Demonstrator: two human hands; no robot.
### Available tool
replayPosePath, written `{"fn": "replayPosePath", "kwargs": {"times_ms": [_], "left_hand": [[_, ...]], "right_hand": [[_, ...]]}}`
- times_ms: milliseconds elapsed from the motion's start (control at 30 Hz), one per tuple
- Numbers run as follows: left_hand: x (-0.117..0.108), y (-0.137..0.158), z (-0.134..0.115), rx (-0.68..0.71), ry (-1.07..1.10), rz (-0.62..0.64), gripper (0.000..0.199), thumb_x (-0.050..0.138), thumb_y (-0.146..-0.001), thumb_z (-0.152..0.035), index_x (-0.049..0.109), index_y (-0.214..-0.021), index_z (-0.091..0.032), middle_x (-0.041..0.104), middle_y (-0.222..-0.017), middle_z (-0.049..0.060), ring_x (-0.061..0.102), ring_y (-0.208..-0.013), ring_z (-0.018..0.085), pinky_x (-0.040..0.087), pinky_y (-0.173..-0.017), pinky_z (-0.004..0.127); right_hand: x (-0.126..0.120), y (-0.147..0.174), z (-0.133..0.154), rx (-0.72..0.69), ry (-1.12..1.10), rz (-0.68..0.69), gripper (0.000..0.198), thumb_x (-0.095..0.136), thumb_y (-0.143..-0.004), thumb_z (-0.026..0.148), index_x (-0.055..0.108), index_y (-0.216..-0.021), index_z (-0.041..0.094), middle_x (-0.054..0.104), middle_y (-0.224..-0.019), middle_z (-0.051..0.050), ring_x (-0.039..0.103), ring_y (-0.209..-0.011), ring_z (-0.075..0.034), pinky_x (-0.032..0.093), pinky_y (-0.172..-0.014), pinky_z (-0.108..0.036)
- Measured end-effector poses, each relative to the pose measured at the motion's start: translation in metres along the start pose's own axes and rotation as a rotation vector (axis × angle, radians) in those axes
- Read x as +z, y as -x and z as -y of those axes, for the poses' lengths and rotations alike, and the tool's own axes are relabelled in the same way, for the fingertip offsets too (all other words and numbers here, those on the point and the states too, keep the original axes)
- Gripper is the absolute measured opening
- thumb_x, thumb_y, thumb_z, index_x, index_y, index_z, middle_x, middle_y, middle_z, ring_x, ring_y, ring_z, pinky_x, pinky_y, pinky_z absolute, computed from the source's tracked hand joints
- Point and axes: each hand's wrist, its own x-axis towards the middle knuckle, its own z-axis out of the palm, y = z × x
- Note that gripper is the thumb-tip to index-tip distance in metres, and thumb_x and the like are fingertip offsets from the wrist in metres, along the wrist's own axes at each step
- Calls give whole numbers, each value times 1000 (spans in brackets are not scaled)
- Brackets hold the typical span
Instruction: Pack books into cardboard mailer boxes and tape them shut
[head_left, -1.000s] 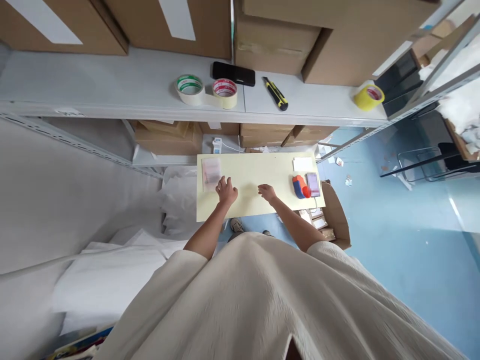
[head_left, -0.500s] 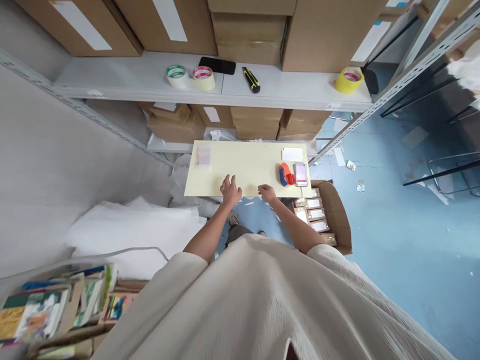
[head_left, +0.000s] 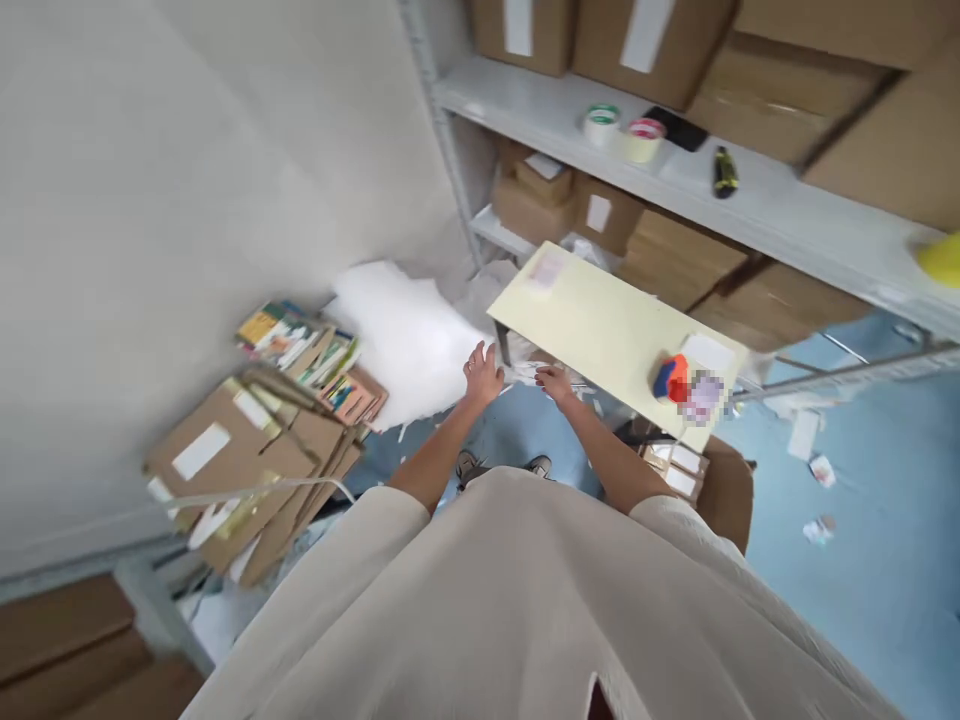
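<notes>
Head view: I see blue floor (head_left: 855, 600) spreading right of the table (head_left: 592, 315); a carton (head_left: 726, 490) there holds packs (head_left: 681, 482); sheets (head_left: 409, 340) lie left, near my left hand (head_left: 484, 375), spread and released; my right hand (head_left: 553, 383), by the table's near edge, curls, its grip I cannot tell.
</notes>
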Motion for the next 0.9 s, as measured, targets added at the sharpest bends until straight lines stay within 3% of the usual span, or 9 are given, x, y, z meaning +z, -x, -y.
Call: {"fn": "replayPosePath", "kwargs": {"times_ms": [233, 500, 700, 900], "left_hand": [[-40, 77, 134, -249, 84, -131, 72, 51, -113, -36, 43, -182, -19, 34, -193, 22, 37, -176, 43, 36, -140, 64], [-65, 155, 284, -443, 217, -244, 69, 49, -112, -34, 46, -180, -19, 34, -194, 22, 38, -177, 42, 37, -140, 64], [-79, 204, 375, -557, 263, -244, 71, 55, -110, -32, 47, -180, -21, 39, -191, 21, 40, -175, 41, 38, -140, 63], [-78, 258, 439, -702, 286, -284, 72, 59, -107, -29, 50, -178, -22, 39, -191, 21, 40, -175, 40, 37, -141, 62]], "right_hand": [[160, 35, 19, -89, 164, 292, 14, 78, -86, 20, 78, -100, 22, 86, -98, -5, 81, -91, -20, 60, -79, -27], [316, 98, 3, -110, 329, 469, 17, 76, -86, 20, 79, -103, 22, 86, -101, -4, 81, -93, -18, 58, -78, -26], [416, 135, -20, -128, 391, 562, 8, 77, -86, 20, 76, -94, 21, 82, -89, -3, 77, -85, -19, 60, -78, -28], [489, 152, -47, -177, 538, 657, 12, 81, -83, 27, 75, -93, 22, 79, -86, -3, 77, -89, -21, 61, -85, -31]]}}
